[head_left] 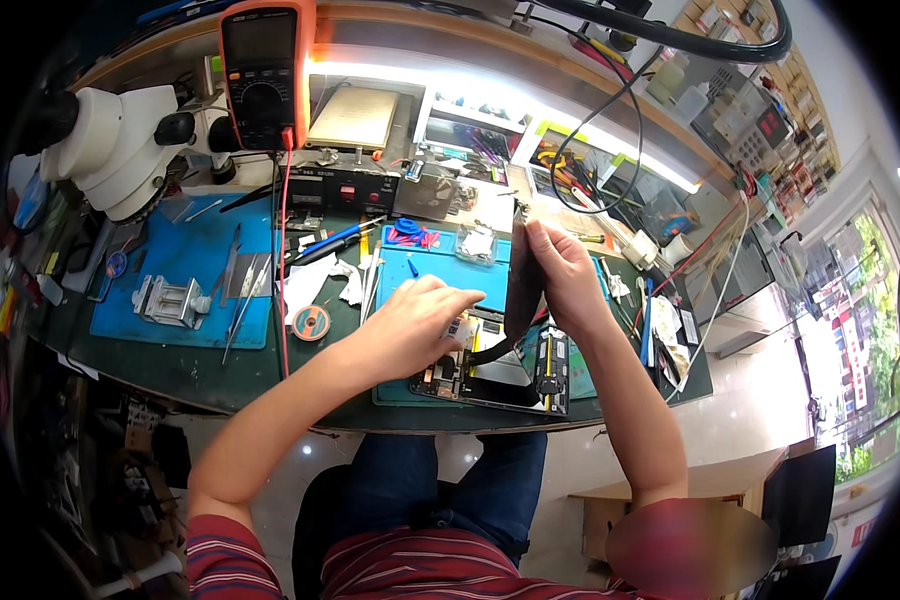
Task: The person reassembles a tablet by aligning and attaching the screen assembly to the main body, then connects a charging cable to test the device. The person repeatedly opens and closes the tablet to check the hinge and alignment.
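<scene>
An opened tablet-like device lies near the bench's front edge, its inner parts showing. My right hand grips a thin dark panel by its upper edge, thumb on the face turned to me. The panel stands nearly upright above the device. A dark strip runs from the panel's lower end down toward the device's inside. My left hand is over the device's left part, index finger stretched toward the panel and apart from the thumb. The small pale-blue patch beneath its fingers is too hidden to name.
Blue mats cover parts of the bench. At left stand a microscope, a metal clamp holder and tweezers. A solder reel and an orange multimeter with a red lead are close by. Black cable loops overhead.
</scene>
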`<state>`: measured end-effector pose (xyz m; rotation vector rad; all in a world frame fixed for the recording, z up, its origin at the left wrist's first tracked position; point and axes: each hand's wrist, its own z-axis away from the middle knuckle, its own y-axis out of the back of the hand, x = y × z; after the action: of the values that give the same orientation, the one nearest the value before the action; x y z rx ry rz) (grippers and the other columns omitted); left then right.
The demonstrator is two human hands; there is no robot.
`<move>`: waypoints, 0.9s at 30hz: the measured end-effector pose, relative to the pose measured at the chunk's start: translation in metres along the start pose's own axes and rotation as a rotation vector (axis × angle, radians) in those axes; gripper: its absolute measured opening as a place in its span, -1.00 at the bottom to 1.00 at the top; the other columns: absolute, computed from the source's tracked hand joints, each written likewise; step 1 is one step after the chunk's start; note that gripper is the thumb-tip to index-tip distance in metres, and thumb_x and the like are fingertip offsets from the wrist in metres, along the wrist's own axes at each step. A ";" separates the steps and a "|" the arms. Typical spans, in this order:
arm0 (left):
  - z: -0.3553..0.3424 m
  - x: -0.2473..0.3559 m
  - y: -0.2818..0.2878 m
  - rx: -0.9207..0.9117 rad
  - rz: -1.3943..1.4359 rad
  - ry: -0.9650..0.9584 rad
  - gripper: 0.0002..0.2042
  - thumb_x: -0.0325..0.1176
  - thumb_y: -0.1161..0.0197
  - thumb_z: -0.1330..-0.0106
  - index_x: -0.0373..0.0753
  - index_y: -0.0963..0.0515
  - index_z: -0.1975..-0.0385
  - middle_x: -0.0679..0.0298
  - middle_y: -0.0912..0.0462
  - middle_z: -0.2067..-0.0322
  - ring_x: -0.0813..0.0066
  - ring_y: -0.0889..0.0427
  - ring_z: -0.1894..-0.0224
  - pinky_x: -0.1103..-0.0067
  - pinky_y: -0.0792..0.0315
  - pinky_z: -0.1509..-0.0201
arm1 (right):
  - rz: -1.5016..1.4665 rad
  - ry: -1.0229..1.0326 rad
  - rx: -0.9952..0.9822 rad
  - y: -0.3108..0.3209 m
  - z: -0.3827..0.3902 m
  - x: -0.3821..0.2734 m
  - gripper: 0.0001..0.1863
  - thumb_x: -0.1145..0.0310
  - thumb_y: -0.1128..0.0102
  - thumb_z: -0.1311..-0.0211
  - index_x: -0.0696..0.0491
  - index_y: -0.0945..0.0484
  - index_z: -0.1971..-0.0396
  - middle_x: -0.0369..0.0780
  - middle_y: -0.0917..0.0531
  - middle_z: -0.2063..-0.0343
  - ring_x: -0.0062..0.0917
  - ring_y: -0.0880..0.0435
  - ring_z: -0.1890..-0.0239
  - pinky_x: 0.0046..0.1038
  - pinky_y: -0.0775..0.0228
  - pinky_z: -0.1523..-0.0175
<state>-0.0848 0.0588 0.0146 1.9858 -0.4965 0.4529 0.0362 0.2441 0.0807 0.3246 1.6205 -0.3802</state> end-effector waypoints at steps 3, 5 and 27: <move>-0.011 -0.001 0.004 -0.103 -0.026 0.010 -0.41 -0.39 -0.42 -0.12 -0.18 -0.42 -0.21 0.32 -0.65 0.08 0.27 -0.49 -0.07 0.33 -0.27 -0.17 | -0.018 0.013 -0.049 0.011 0.001 0.005 -0.60 0.11 -0.04 -0.51 0.18 -0.59 0.09 -0.29 -0.71 0.31 -0.74 -0.65 0.31 -0.65 -0.49 0.16; -0.014 0.002 0.008 -0.160 -0.022 0.044 -0.42 -0.37 -0.41 -0.13 -0.15 -0.42 -0.20 0.36 -0.66 0.09 0.30 -0.50 -0.05 0.33 -0.23 -0.18 | -0.028 0.025 -0.063 0.011 0.001 0.005 -0.61 0.11 -0.03 -0.51 0.18 -0.60 0.10 -0.29 -0.71 0.30 -0.74 -0.65 0.31 -0.64 -0.49 0.15; -0.007 0.005 0.060 0.028 0.243 0.239 -0.19 -0.28 -0.46 -0.19 -0.21 -0.16 -0.42 0.10 -0.54 -0.16 0.25 -0.48 -0.23 0.32 -0.38 -0.27 | -0.062 0.110 -0.103 0.005 0.005 0.000 -0.61 0.04 0.04 -0.53 0.07 -0.55 0.28 -0.36 -0.62 0.43 -0.75 -0.54 0.38 -0.66 -0.38 0.20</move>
<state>-0.1126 0.0392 0.0641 1.8735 -0.5842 0.8419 0.0426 0.2464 0.0805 0.2207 1.7545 -0.3299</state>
